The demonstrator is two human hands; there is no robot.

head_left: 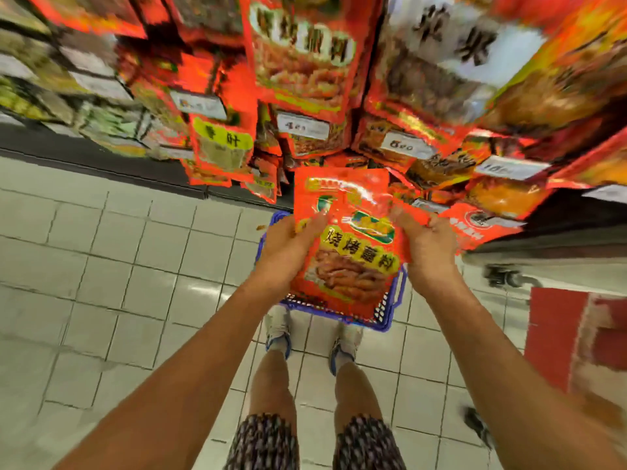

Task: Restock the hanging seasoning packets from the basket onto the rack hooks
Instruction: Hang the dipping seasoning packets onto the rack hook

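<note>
Bare forearms reach out from the bottom of the view, over the person's legs, patterned shorts and sneakers, toward the goods. Largest in the scene is the rack [339, 79], a wall of red and orange packets hanging in overlapping rows with white price tags beneath them. Below it spreads the pale tiled floor [101, 266]. On that floor, right in front of the feet, stands the blue basket [393, 300], mostly covered by what the person holds.

Held above the basket are the seasoning packets [349, 245], at least two red pouches fanned one behind the other. The left hand [288, 252] grips their left edge, its fingers on the face of the rear pouch. The right hand [429, 249] pinches their upper right corner, fingers curled over it.

By my judgement the pouches are light, thin and floppy, with a glossy film that could slide between the fingers, so a pinch near the top edge, beside the hang hole, would steady them best for threading onto a hook.

Much is hard to make out: the rack hooks are hidden behind the packets, no hang hole can be seen, the basket's contents are covered, and blur smears the lettering on the tags and the upper packets.
</note>
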